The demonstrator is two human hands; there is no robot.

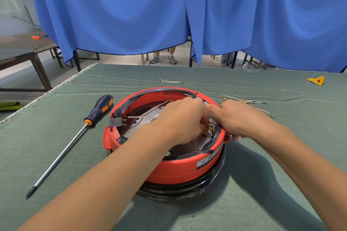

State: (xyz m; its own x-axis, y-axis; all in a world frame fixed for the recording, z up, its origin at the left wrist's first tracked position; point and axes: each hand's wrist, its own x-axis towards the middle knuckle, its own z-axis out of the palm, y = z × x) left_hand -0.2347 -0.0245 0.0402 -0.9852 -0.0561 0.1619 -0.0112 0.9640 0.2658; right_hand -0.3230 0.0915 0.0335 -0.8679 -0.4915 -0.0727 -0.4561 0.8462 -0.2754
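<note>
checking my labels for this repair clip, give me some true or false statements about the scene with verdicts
The screwdriver lies left of the cooker. True.
The left hand holds the screwdriver. False: it reaches inside the cooker.
Loose wires lie on the cloth right of the cooker. True.
The right hand lies flat on the cloth. False: it is at the cooker's rim.
The curtain is green. False: it is blue.
</note>
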